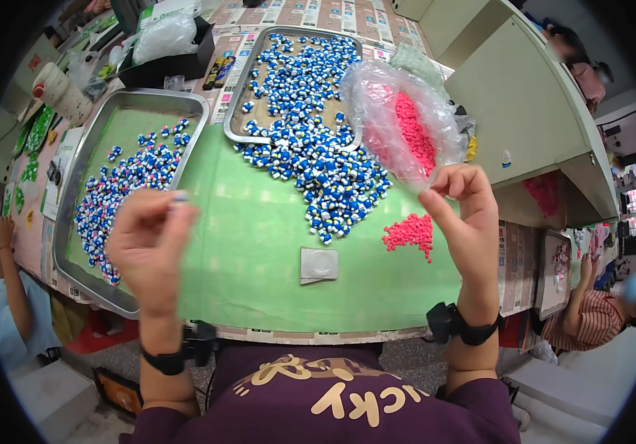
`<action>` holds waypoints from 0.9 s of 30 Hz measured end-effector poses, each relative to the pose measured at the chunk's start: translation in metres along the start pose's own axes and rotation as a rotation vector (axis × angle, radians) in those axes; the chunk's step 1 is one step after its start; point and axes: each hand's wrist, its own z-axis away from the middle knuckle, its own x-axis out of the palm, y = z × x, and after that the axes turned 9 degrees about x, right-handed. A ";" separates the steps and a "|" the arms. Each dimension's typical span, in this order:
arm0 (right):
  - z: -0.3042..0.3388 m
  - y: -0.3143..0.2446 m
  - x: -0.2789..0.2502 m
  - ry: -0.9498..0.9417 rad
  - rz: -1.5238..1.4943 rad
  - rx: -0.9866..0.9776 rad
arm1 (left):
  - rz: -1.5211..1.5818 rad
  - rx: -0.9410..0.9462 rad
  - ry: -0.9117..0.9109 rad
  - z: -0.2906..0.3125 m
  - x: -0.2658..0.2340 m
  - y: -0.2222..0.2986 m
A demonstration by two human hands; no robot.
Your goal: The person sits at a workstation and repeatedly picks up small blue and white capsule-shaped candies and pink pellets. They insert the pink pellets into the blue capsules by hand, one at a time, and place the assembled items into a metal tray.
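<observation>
My left hand (149, 248), slightly blurred, is raised over the right edge of the left metal tray (201, 111). Its thumb and fingertips pinch a small blue-and-white piece (179, 196). My right hand (473, 222) hovers beyond the small heap of pink beads (410, 235), its thumb and forefinger brought together. Anything between those fingertips is too small to make out. Just behind it, a clear plastic bag (366, 100) lies open with many more pink beads inside. A pile of blue-and-white pieces (333, 185) spreads across the green mat (259, 288). On the mat between my hands sits a small white square block (319, 264).
Blue-and-white pieces also fill the far metal tray (231, 122); those in the left tray show pink bits. A black box (162, 70) with plastic bags stands far left. A pale cabinet (525, 96) rises at right. Other people sit at both sides, one in a striped shirt (584, 325).
</observation>
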 end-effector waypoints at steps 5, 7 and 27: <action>0.007 0.037 -0.008 -0.185 0.383 0.076 | -0.477 -0.138 0.105 -0.002 -0.100 -0.030; 0.009 0.047 -0.002 -0.311 0.463 0.082 | -0.748 -0.241 0.043 -0.006 -0.118 -0.034; 0.011 0.049 0.015 -0.315 0.670 -0.239 | -0.374 0.036 -1.013 0.005 0.088 -0.028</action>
